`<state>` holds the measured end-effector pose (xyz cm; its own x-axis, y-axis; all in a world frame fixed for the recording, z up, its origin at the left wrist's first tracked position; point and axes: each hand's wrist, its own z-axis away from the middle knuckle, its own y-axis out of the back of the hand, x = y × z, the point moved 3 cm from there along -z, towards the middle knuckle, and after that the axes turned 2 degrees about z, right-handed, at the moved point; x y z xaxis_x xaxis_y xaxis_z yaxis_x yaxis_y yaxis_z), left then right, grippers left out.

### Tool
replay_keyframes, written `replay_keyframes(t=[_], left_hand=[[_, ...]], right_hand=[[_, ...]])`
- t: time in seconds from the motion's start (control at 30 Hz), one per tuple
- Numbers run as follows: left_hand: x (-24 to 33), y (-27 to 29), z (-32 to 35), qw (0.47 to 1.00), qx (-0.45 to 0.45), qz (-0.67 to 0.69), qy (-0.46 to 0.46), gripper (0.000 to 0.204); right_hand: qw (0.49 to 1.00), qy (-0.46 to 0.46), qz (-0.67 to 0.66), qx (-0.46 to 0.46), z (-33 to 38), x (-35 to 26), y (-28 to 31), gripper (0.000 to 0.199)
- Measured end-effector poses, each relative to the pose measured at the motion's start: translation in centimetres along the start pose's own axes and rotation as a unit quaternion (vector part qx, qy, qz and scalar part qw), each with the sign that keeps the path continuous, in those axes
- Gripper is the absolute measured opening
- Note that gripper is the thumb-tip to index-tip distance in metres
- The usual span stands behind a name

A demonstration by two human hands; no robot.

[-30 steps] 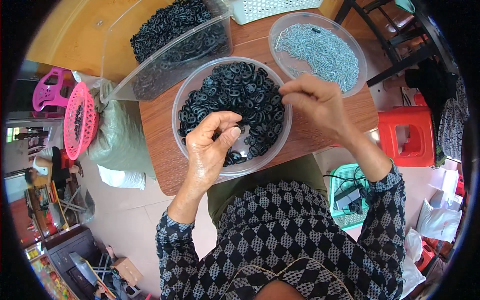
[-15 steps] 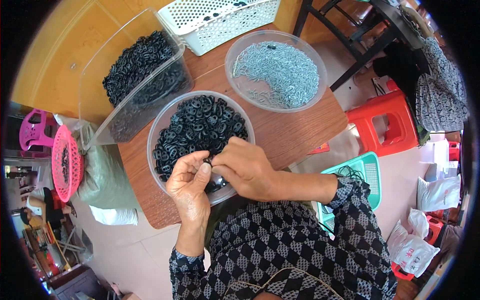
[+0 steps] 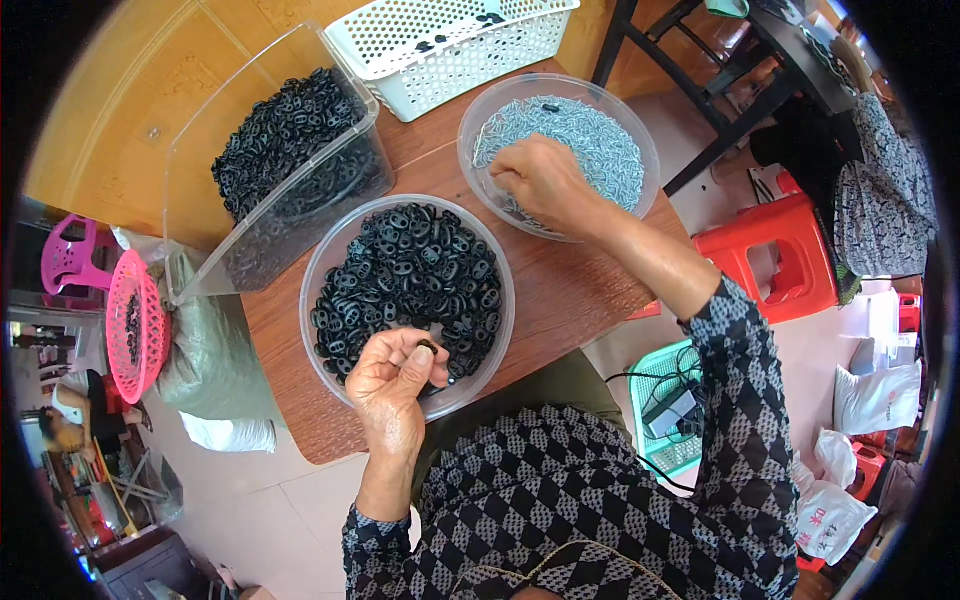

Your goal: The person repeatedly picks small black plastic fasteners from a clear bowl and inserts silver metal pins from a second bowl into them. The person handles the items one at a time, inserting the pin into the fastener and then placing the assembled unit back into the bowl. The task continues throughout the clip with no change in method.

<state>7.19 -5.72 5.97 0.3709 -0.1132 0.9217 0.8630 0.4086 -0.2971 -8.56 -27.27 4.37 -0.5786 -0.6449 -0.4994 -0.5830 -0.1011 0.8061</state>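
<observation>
Slippage seems to us the likeliest trouble in the head view: the left hand (image 3: 393, 375) has thumb and forefinger pinched on a small dark piece (image 3: 427, 346), mostly hidden by them, just over the near part of a round bowl (image 3: 507, 300) of black pieces (image 3: 410, 265). Should that pinch loosen, we judge the piece would drop among its lookalikes and be hard to pick out. The right hand (image 3: 545, 178), well apart from the left, is at a second bowl (image 3: 655, 165) of small metal pins (image 3: 605, 140), its fingers bunched; we cannot tell whether they grip anything. Pins so fine and jumbled could come up several together, or fall. One dark bit (image 3: 550, 108) lies among them, so mixing is a risk too.

Both bowls stand on a brown wood-grained table (image 3: 560, 290), with a clear bin (image 3: 200, 255) of black pieces and a white perforated basket (image 3: 450, 85) along the far side. Around it we see a red stool (image 3: 770, 255) and a green basket (image 3: 650, 370) of cables on the right, a bulky sack (image 3: 215, 350) and pink basket (image 3: 120, 340) on the left, and a co-worker's patterned sleeve (image 3: 880, 215) at far right.
</observation>
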Motion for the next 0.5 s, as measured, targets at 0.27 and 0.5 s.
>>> replay_keyframes(t=[0.27,0.5], left_hand=[[0.0,0.0,0.1,1.000,0.008,0.013,0.000,0.011],[0.0,0.3,0.2,1.000,-0.006,0.005,-0.013,0.012]], right_hand=[[0.993,0.033,0.083,-0.072,-2.0,0.8,-3.1,0.010],[0.972,0.125,0.163,-0.118,-2.2,-0.2,-3.0,0.007]])
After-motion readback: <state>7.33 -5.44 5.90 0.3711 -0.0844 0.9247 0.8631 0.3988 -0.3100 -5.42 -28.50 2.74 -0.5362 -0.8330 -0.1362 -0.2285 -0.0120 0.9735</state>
